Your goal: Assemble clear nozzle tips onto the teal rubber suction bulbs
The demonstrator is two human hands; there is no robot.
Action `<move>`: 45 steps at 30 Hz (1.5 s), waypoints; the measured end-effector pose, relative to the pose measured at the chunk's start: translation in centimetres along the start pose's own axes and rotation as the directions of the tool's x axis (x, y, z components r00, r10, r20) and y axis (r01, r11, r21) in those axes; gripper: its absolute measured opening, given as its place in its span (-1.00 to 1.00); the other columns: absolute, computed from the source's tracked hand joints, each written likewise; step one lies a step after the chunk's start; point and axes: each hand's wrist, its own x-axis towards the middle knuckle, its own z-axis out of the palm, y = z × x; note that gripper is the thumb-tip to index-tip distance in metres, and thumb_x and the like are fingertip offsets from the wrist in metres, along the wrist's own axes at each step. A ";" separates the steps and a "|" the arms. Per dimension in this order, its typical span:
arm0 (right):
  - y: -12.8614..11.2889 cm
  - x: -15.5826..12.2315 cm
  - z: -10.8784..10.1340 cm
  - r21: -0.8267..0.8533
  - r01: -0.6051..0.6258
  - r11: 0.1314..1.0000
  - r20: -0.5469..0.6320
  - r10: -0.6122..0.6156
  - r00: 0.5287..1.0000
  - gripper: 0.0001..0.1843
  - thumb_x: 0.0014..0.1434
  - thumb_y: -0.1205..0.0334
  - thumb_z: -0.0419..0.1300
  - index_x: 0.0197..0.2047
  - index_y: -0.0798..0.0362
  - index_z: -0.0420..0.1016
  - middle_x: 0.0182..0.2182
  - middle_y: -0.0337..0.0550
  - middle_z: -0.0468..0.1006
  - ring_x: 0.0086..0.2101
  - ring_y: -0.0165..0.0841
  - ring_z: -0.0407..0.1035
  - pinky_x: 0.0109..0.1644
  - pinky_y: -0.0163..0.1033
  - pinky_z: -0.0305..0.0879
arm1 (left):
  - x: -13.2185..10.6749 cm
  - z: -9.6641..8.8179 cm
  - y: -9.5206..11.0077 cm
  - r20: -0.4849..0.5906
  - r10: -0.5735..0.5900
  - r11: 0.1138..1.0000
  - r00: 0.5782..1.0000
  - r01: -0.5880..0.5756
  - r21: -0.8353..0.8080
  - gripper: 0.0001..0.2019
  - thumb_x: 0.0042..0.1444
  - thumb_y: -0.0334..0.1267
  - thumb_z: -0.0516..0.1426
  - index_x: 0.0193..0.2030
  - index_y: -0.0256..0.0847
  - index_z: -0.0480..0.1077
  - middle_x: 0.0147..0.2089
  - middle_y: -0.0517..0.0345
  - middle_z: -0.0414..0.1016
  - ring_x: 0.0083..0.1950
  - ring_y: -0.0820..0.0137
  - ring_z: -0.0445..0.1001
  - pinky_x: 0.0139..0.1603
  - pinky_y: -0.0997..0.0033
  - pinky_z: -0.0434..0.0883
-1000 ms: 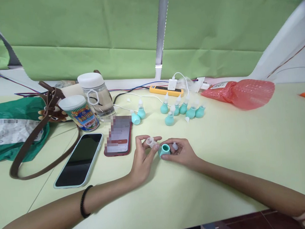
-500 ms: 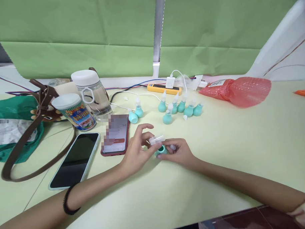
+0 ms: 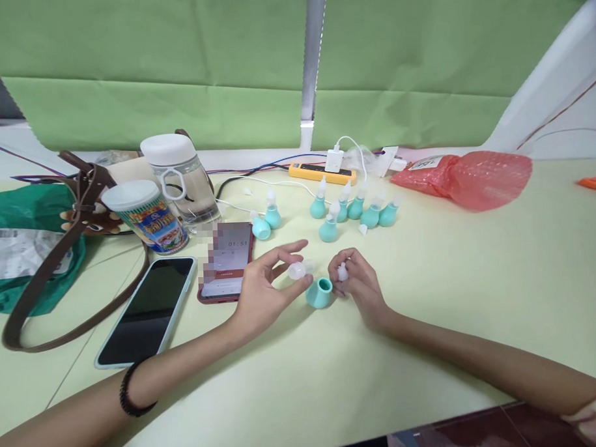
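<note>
Office-like desk (image 3: 476, 276) with power strip (image 3: 301, 172), phone (image 3: 147, 310)

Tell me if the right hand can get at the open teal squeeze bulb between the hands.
Probably yes: the right hand is close beside the teal squeeze bulb, with nothing visible blocking the way. However, the small whitish tip in its fingers might hamper a full grasp.

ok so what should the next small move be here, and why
Probably bring the small white piece in the right hand toward the clear piece in the left hand: each hand holds one, the two are apart, and the teal bulb between the hands has an open mouth with nothing fitted.
</note>
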 end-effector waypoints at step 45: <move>0.6 -0.7 0.7 -0.706 0.467 0.532 0.423 -0.212 0.881 -0.81 -0.13 0.19 0.14 -0.43 0.09 0.26 -0.48 -0.25 0.10 -0.54 -0.51 0.05 -0.53 -0.37 0.05 | 0.6 -0.5 0.6 0.369 -0.223 0.863 0.902 0.007 0.505 -0.86 0.01 -0.31 -0.04 -0.53 -0.23 0.10 -0.60 0.35 0.09 -0.55 0.57 0.06 -0.54 0.58 0.04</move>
